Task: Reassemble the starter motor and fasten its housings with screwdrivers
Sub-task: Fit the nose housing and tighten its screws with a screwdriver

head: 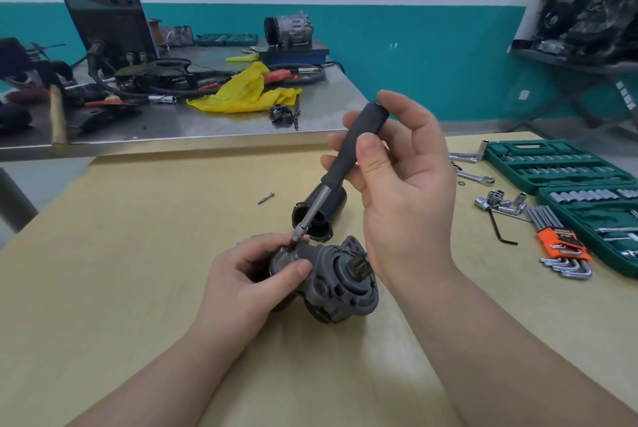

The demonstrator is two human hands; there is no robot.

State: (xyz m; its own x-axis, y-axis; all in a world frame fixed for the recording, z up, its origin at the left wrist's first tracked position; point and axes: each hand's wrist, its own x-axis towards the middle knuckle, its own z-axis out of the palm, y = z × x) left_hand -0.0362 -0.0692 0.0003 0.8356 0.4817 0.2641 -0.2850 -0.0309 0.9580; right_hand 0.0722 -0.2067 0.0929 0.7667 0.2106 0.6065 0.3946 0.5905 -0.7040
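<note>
The grey starter motor housing rests on the wooden table in the middle, its gear end facing me. My left hand grips its left side, thumb across the casing. My right hand holds the black foam handle of a screwdriver. The tool slants down to the left and its silver socket tip sits on the top of the housing by my left fingers. A black cylindrical motor casing lies just behind. One loose bolt lies farther back on the left.
At the right lie a green socket set case, loose sockets, a black hex key, an orange holder of hex keys and spanners. Behind stands a steel bench with a yellow cloth, cables, a welder and a compressor.
</note>
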